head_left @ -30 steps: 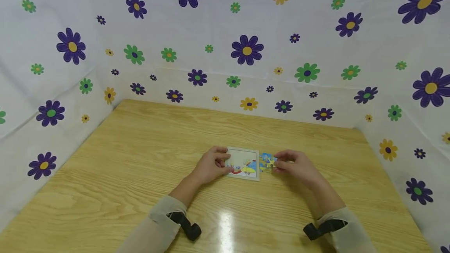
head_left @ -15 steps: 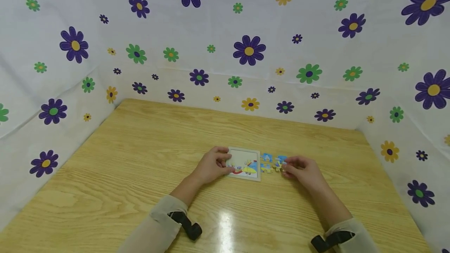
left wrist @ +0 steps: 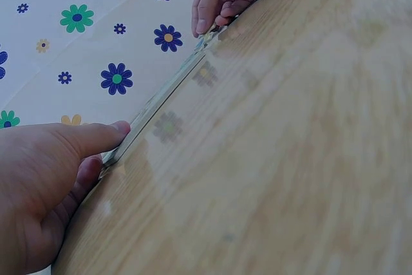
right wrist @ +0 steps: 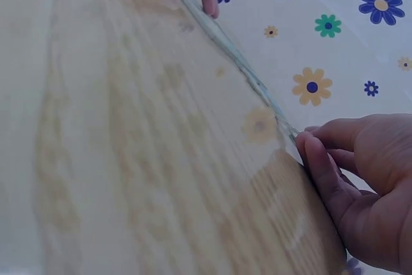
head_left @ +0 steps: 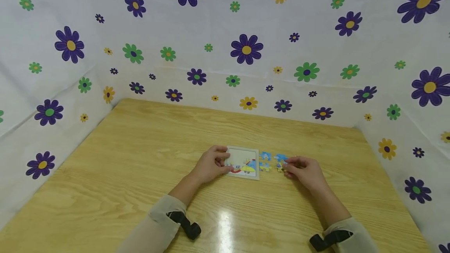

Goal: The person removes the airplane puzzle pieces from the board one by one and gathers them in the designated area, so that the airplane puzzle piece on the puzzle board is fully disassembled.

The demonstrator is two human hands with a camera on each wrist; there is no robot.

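A shallow puzzle tray (head_left: 242,177) with a pale frame lies on the wooden table, its lower part filled with colourful picture pieces. My left hand (head_left: 210,164) holds its left edge; in the left wrist view, the thumb (left wrist: 106,137) lies on top of the rim and the fingers curl at the side. Loose jigsaw pieces lie right of the tray, among them a blue piece (head_left: 265,156) and a yellow-and-blue piece (head_left: 265,167). With thumb and fingertips my right hand (head_left: 305,171) pinches another jigsaw piece (head_left: 280,166), partly hidden by the fingers. One more blue piece (head_left: 280,157) lies just behind it.
The wood-grain table (head_left: 140,147) reaches back to a white cloth (head_left: 211,18) printed with flowers, which stands behind and on both sides. Black straps with camera mounts (head_left: 188,225) sit on both sleeved wrists.
My right hand has drawn to the right and slightly nearer, and the clustered pieces now lie spread apart beside the tray. The left hand keeps its place on the tray.
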